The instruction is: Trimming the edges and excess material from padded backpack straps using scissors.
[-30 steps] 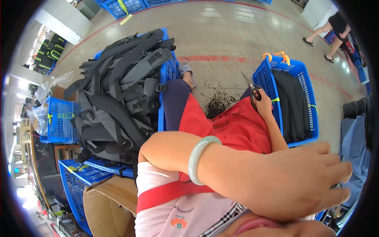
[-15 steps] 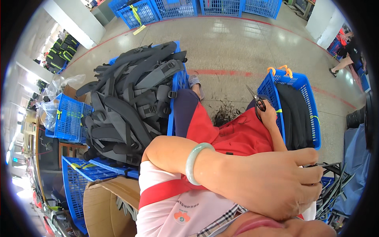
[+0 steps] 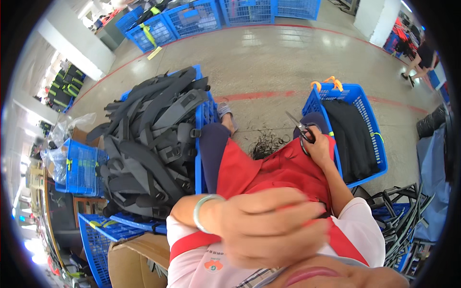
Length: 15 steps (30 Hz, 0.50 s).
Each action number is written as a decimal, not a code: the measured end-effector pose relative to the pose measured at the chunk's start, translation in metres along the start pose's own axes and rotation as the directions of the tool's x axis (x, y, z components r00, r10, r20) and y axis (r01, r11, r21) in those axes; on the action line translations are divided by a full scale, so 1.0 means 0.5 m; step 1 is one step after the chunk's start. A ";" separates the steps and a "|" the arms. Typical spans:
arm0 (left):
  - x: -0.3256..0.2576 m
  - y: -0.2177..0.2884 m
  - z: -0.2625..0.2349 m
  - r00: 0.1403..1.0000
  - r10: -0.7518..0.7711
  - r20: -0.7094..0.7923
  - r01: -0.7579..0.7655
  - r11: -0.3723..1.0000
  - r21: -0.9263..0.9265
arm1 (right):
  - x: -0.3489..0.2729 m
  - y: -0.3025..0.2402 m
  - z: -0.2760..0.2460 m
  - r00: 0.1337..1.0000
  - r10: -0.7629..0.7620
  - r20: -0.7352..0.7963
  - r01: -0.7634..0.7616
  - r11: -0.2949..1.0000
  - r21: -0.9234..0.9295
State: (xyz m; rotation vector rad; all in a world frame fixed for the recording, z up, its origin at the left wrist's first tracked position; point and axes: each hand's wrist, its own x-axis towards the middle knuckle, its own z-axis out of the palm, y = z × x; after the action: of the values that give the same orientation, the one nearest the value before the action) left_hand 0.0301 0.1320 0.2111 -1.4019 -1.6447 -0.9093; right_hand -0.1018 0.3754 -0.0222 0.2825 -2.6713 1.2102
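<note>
My right hand (image 3: 320,148) rests by my right knee, its fingers closed round the black handles of a pair of scissors (image 3: 296,121). The metal blades point up and to the left. In front of my chest is my left hand (image 3: 271,228), smeared by motion, so its fingers cannot be read clearly. A pale green bangle (image 3: 198,214) circles that wrist. Over my lap lies a red apron (image 3: 269,176), with a few dark scraps on it. Dark thread-like clippings (image 3: 269,144) are heaped on the floor between my feet.
At my left, grey padded straps (image 3: 149,139) overfill a blue crate (image 3: 205,108). Another blue crate (image 3: 369,98) with dark pieces stands at my right. An open cardboard box (image 3: 127,261) is near left; loose strips (image 3: 398,216) lie near right. A person (image 3: 423,57) is far right.
My left hand has moved leftward from the right side of my chest and is now blurred. My right hand still holds the scissors. The whole view has shifted a little.
</note>
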 end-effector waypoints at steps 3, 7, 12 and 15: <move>-0.084 -0.054 0.003 0.921 -0.350 0.170 0.374 0.917 -0.138 | 0.012 0.004 0.011 0.999 0.044 0.032 -0.047 0.993 0.106; -0.258 -0.125 0.139 0.659 -0.686 0.308 0.726 0.687 -0.023 | 0.039 -0.054 0.033 0.951 0.153 0.269 -0.289 0.749 0.596; -0.399 -0.175 0.265 0.424 -0.718 0.551 0.882 0.466 -0.072 | 0.011 -0.162 0.098 0.995 -0.036 0.092 -0.014 0.871 0.492; -0.641 -0.180 0.344 0.426 -0.722 0.545 0.891 0.229 -0.393 | -0.041 -0.269 0.134 0.894 -0.217 0.392 0.083 0.940 0.331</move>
State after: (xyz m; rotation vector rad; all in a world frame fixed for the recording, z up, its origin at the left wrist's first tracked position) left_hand -0.0481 0.1333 -0.1551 -0.9263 -2.4948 -2.1927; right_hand -0.0545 0.2396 0.0261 0.8840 -2.7160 1.6755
